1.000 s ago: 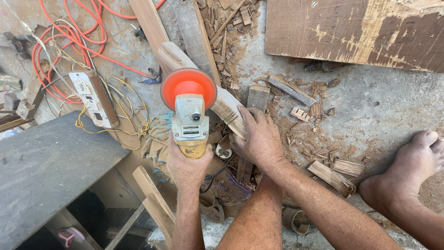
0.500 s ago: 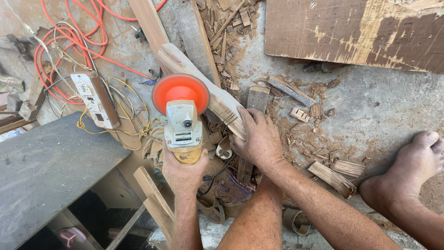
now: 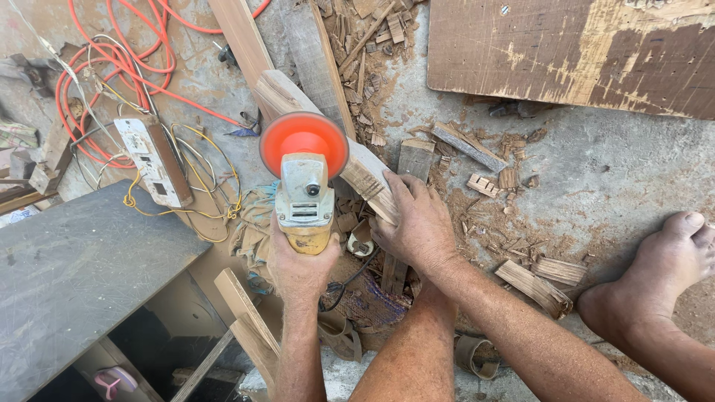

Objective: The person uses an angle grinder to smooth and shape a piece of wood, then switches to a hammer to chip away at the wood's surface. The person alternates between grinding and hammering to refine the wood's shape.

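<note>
My left hand (image 3: 299, 264) grips the yellow-and-grey body of an angle grinder (image 3: 304, 195) whose round orange disc (image 3: 304, 141) faces up, over a long pale wooden piece (image 3: 313, 123) that runs diagonally across the concrete floor. My right hand (image 3: 417, 223) presses flat on the lower end of that wooden piece, just right of the grinder. The disc hides the wood directly below it. My bare right foot (image 3: 659, 275) rests on the floor at the far right.
Orange cable (image 3: 112, 67) and yellow wires lie tangled at the left beside a white switch box (image 3: 153, 160). A dark flat panel (image 3: 74, 268) fills the lower left. A brown board (image 3: 573, 48) lies top right. Wood chips and offcuts (image 3: 532, 279) litter the floor.
The grinder in my left hand has shifted slightly, staying over the wooden piece. My right hand keeps its place on the wood.
</note>
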